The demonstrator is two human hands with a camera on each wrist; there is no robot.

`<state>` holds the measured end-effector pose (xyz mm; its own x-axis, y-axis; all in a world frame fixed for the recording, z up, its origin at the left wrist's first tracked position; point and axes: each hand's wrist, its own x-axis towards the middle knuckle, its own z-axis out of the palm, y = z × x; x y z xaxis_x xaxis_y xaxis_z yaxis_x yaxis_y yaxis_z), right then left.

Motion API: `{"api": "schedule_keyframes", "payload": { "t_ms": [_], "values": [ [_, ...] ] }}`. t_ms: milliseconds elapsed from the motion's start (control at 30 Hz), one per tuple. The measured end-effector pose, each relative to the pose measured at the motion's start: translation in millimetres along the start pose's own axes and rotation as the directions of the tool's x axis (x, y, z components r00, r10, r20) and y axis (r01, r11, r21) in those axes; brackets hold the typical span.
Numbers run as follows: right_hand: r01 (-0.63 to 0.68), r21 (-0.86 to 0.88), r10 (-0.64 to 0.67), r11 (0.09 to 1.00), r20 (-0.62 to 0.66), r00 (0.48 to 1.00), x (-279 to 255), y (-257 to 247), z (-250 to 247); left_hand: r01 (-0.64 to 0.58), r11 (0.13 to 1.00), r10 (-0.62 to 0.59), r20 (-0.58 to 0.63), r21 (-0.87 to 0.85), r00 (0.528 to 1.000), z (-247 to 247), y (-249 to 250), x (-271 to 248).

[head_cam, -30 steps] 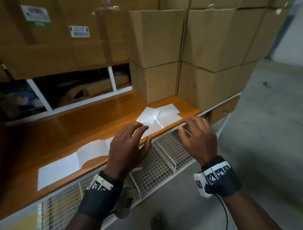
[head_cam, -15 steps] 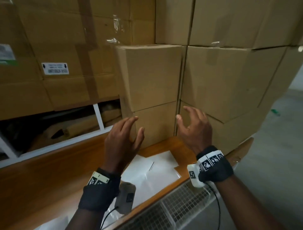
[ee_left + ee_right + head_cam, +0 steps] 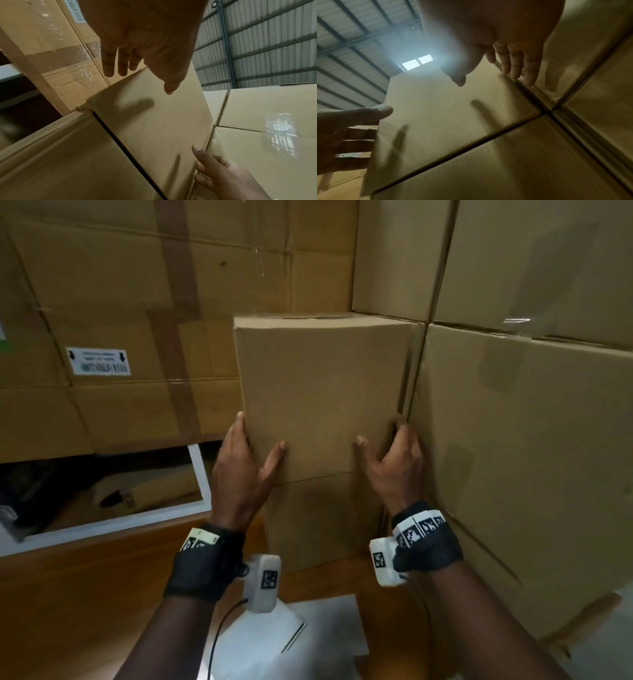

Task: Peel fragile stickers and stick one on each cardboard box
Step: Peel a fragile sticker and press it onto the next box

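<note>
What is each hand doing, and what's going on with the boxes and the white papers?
left hand: fingers on the upper small box's left side, thumb on its front.
right hand: fingers at its right edge, thumb on its front.
upper small box: closed, stacked on another, no sticker showing on its front.
lower small box: closed, on the wooden shelf.
white sheets: lying flat on the shelf.

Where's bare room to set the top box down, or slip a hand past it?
Bare wooden shelf lies left of the lower box, ahead of the white sheets. Open gap beside the top box by the left hand. Crowded at the right hand: big box abuts.
</note>
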<state>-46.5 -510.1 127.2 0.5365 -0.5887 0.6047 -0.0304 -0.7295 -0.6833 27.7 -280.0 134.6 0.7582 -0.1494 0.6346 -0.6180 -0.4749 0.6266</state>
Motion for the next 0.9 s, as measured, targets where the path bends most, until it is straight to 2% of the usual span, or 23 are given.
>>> {"api": "schedule_keyframes", "payload": {
  "t_ms": [100,233,367,433,500,567,633,900],
  "values": [
    [-0.002,0.018,0.002,1.000,-0.002,1.000,4,4,7,0.040,0.998,-0.041,-0.016,-0.044,0.999,5,-2,8],
    [0.027,0.059,-0.025,0.998,-0.036,0.999,10,9,6,0.022,0.996,-0.030,-0.095,-0.086,0.995,3,8,3],
    [0.058,0.086,-0.059,0.995,0.003,0.998,15,11,0,0.033,0.989,-0.057,-0.168,-0.147,0.984,-9,6,0],
    [0.040,0.125,-0.046,0.991,0.042,0.998,21,9,-1,0.087,0.986,-0.108,-0.147,-0.140,0.983,-19,0,3],
    [-0.018,0.218,-0.003,0.976,0.097,0.995,28,7,0,0.150,0.973,-0.162,-0.054,-0.178,0.985,-27,-2,8],
    [-0.087,0.348,0.029,0.933,0.169,0.985,34,7,2,0.168,0.950,-0.166,0.032,-0.265,0.986,-30,0,11],
    [-0.131,0.446,0.026,0.886,0.234,0.972,35,4,1,0.155,0.939,-0.146,0.052,-0.307,0.988,-32,1,11],
    [-0.081,0.421,-0.007,0.903,0.204,0.979,8,-34,-11,0.122,0.923,-0.118,0.033,-0.364,0.993,-76,-10,-8]
  ]
}}
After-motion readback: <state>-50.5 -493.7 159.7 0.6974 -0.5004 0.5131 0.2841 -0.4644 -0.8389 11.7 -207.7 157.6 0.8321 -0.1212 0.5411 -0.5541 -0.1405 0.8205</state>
